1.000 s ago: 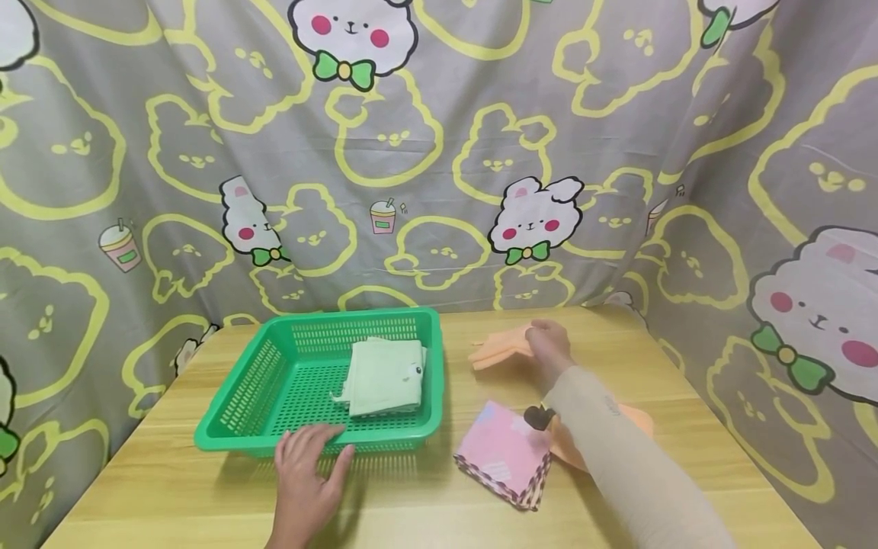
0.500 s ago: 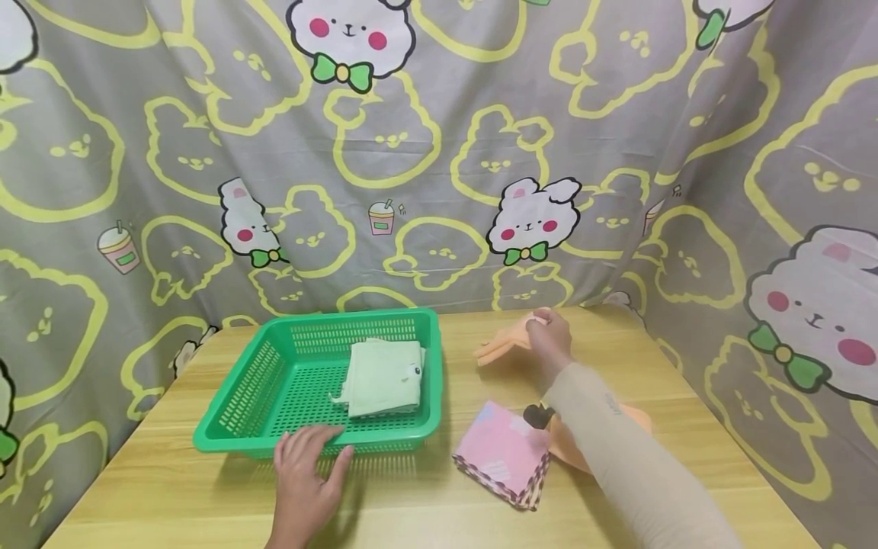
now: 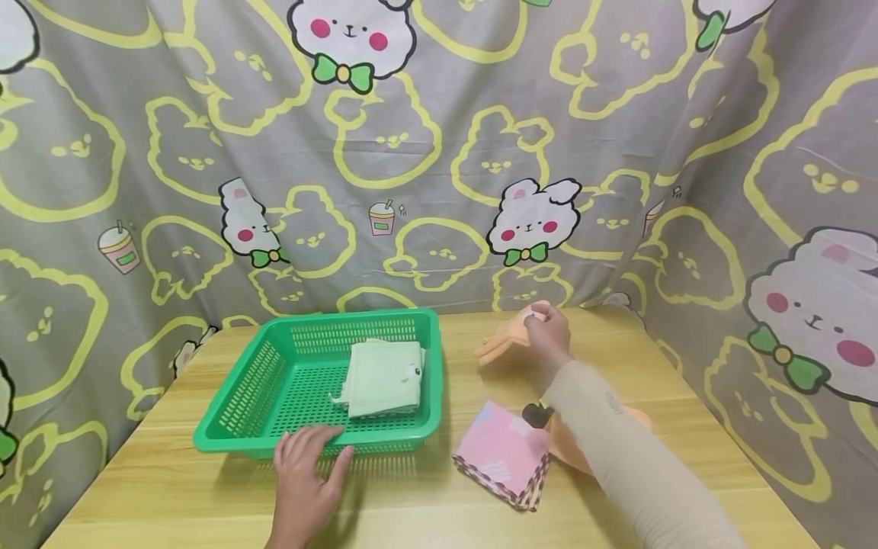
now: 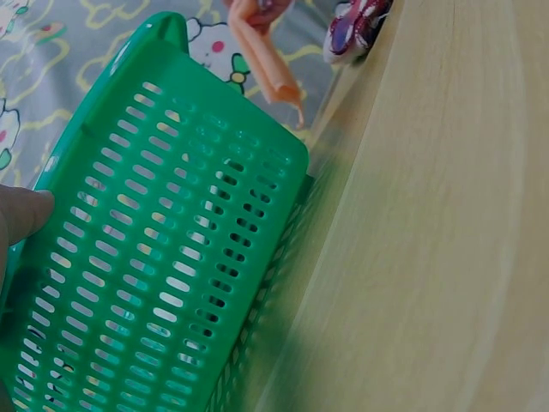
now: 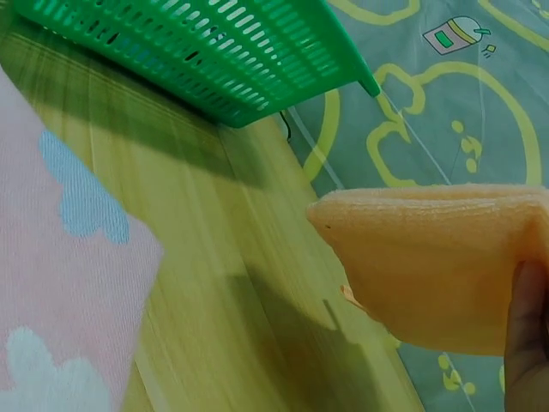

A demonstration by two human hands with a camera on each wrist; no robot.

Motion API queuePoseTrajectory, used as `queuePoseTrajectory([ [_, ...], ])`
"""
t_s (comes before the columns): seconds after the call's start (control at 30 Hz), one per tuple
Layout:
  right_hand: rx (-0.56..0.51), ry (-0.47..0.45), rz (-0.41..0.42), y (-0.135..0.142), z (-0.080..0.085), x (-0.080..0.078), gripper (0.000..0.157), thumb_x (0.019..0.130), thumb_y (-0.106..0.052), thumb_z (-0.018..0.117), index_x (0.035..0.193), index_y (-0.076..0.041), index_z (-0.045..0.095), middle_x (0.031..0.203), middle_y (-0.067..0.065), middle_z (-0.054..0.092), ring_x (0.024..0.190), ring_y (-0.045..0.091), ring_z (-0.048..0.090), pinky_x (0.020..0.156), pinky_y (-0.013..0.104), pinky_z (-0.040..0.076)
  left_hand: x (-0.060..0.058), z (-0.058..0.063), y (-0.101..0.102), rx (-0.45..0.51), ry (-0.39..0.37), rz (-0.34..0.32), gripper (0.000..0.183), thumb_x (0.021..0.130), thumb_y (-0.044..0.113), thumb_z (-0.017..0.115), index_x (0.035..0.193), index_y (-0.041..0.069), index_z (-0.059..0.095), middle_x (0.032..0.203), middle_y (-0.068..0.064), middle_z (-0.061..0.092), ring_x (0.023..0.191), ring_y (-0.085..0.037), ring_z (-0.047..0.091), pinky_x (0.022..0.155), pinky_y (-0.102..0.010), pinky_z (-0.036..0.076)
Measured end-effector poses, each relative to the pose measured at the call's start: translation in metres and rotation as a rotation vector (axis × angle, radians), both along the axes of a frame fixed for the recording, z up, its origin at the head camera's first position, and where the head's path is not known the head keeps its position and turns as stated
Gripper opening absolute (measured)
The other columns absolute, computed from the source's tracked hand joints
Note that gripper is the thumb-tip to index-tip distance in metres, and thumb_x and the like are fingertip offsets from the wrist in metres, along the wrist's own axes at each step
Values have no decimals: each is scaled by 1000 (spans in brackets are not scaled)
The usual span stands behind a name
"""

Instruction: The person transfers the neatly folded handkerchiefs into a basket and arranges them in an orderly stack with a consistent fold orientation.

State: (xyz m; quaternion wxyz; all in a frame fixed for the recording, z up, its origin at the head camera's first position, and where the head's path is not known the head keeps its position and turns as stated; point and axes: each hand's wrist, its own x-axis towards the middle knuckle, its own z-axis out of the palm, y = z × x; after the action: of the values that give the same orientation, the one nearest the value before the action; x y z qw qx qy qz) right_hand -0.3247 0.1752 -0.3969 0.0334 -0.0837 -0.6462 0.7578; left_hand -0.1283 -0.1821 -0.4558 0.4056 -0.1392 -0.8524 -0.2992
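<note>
My right hand (image 3: 551, 335) pinches a folded orange towel (image 3: 507, 337) near the table's back edge. In the right wrist view the towel (image 5: 420, 266) hangs in soft layers above its shadow, with a thumb (image 5: 527, 335) against its face. My left hand (image 3: 309, 476) rests with relaxed fingers on the front rim of a green plastic basket (image 3: 322, 442). A fingertip (image 4: 34, 210) shows at that rim in the left wrist view. Inside the basket, on its right side, lies a folded pale green towel (image 3: 384, 377) with a small dark-eyed face.
Right of the basket lies a folded pink towel (image 3: 504, 451) with a checked edge. Another orange cloth (image 3: 634, 419) with a dark patch (image 3: 537, 415) lies partly hidden beneath my right forearm. A patterned curtain (image 3: 439, 152) stands behind the wooden table (image 3: 411, 511).
My right hand has moved slightly back and right with the orange towel, tilting its right end upward. The left hand, basket and pink towel have stayed put.
</note>
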Motion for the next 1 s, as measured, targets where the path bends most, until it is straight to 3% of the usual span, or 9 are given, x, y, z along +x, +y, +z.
queuePoseTrajectory([
  [0.03,199,11,-107,0,-2,2,38,84,-7,48,120,-4,59,142,25,43,129,37,39,103,45,35,0,0,0,0,0,-1,27,74,7,76,100,3,68,101,-16,66,103,-32,52,98,-65,18],
  [0.1,194,18,-120,-2,-2,2,38,84,-7,49,120,-4,59,142,24,43,129,37,39,103,45,36,0,0,0,-1,0,-1,27,74,7,76,100,3,68,101,-16,66,103,-32,53,97,-66,18],
  [0.13,327,17,-192,-2,-3,3,47,83,-9,52,131,-6,55,142,18,45,128,32,40,102,43,36,0,0,0,-1,-1,-1,28,74,7,76,100,2,68,101,-16,66,102,-32,53,98,-65,18],
  [0.4,306,45,-216,-9,0,5,47,82,-7,52,129,-4,55,142,19,44,127,31,41,99,41,37,0,0,0,-5,-4,2,28,74,7,76,100,1,68,102,-16,66,103,-32,53,99,-64,18],
  [0.6,202,27,-167,-14,1,5,44,85,-8,48,129,-7,52,140,14,47,120,28,49,94,37,43,0,-1,-1,-2,-3,0,28,74,7,76,100,1,69,102,-16,66,102,-32,53,99,-64,18],
  [0.73,221,63,-178,-16,3,6,42,85,-8,47,127,-6,54,139,13,48,123,26,46,98,36,39,-1,-1,-1,0,0,0,28,74,7,76,100,2,69,102,-15,66,102,-32,53,100,-63,18],
  [1.0,150,73,-138,-20,8,6,43,85,-7,45,127,-5,53,134,9,51,119,25,51,98,34,41,-1,-1,-1,-3,4,-2,28,74,7,76,100,1,69,102,-15,66,102,-32,53,98,-65,19],
])
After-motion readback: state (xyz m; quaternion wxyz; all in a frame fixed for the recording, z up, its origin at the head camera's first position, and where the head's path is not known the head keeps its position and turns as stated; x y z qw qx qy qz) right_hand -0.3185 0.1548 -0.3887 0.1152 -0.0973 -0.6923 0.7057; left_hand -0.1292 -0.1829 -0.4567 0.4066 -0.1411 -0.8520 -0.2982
